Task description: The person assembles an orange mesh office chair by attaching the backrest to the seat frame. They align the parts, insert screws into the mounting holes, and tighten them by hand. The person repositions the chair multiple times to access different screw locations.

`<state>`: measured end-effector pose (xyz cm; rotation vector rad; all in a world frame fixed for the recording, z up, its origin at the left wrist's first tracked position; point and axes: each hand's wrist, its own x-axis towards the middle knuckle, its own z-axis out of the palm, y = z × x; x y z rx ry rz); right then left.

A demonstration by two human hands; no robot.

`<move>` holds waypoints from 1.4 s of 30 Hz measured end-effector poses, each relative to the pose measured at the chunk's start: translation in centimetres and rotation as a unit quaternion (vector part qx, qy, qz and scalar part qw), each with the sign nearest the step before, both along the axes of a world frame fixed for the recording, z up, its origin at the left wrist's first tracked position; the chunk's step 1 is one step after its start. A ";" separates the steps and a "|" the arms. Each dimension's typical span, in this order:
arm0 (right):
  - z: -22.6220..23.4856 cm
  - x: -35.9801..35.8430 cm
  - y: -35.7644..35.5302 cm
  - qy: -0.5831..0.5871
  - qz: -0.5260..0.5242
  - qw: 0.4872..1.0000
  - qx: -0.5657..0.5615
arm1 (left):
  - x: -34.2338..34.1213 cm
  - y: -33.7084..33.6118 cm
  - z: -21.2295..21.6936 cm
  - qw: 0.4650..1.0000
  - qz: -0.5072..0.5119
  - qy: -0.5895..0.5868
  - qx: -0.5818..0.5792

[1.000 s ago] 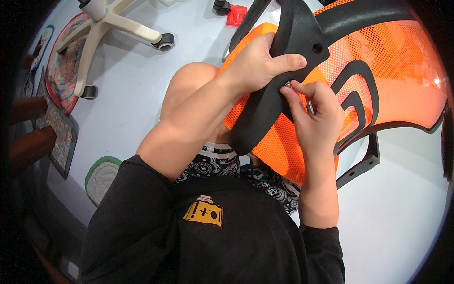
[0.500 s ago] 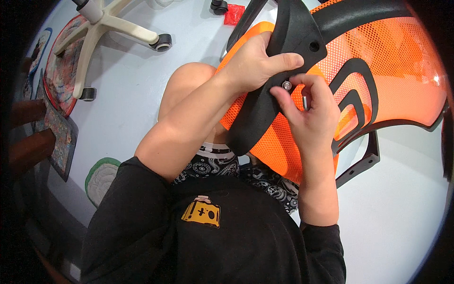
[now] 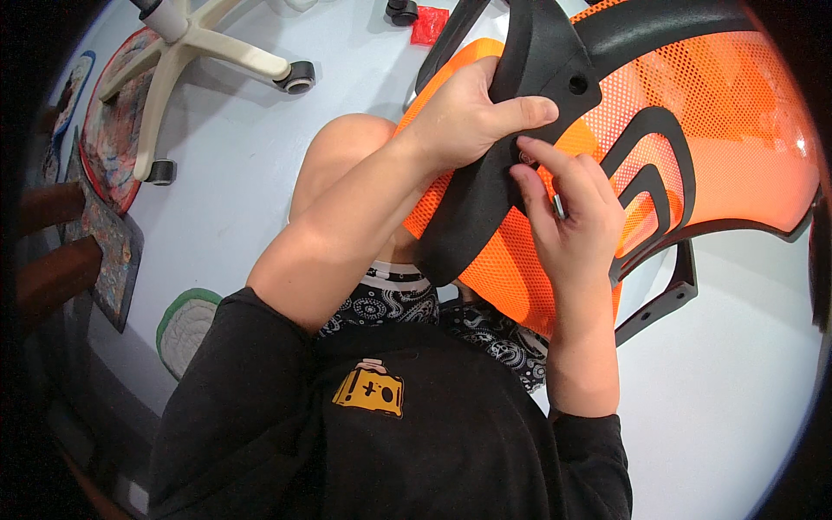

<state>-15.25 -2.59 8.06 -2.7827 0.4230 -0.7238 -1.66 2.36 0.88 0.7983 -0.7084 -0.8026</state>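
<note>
My left hand is wrapped round a black plastic chair armrest, its thumb lying across the top. The armrest lies against an orange mesh chair back. At the armrest's edge, my right hand pinches a small metal bolt between thumb and index finger; the fingers partly cover it. A short, shiny metal piece shows in the curled fingers of that hand, its full shape hidden. Near the armrest's upper corner is a round bolt hole.
A cream five-star chair base with black casters stands at the upper left. Mats lie on the floor at left, and a red packet at the top. Another black armrest sticks out below the chair back.
My right thumb and index finger have shifted slightly on the bolt, now covering more of its head. My left hand keeps the same hold on the armrest.
</note>
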 end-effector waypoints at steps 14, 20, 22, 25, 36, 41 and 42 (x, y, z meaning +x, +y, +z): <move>-0.6 0.1 -0.3 -0.038 -0.013 0.999 0.006 | 0.0 0.0 0.0 1.000 -0.015 -0.004 0.022; 0.3 0.4 0.6 0.002 -0.054 0.996 0.064 | 0.0 -0.2 -0.2 1.000 -0.001 0.028 -0.004; -0.1 0.0 0.2 0.000 -0.034 0.999 0.037 | -0.2 -0.5 -0.3 0.999 0.004 0.037 -0.024; -1.3 0.1 -0.2 -0.047 -0.023 0.998 0.016 | 0.1 0.0 -0.2 0.999 -0.006 -0.024 0.034; -1.2 0.4 0.9 -0.030 -0.049 0.998 0.003 | 0.1 0.2 0.2 0.999 -0.007 -0.019 0.030; 0.1 0.5 1.4 -0.004 -0.071 0.997 0.004 | 0.2 -0.1 -0.5 1.000 -0.026 0.006 0.014; 0.0 0.5 1.4 -0.002 -0.064 0.998 0.005 | 0.2 -0.1 -0.6 0.999 -0.027 0.007 0.016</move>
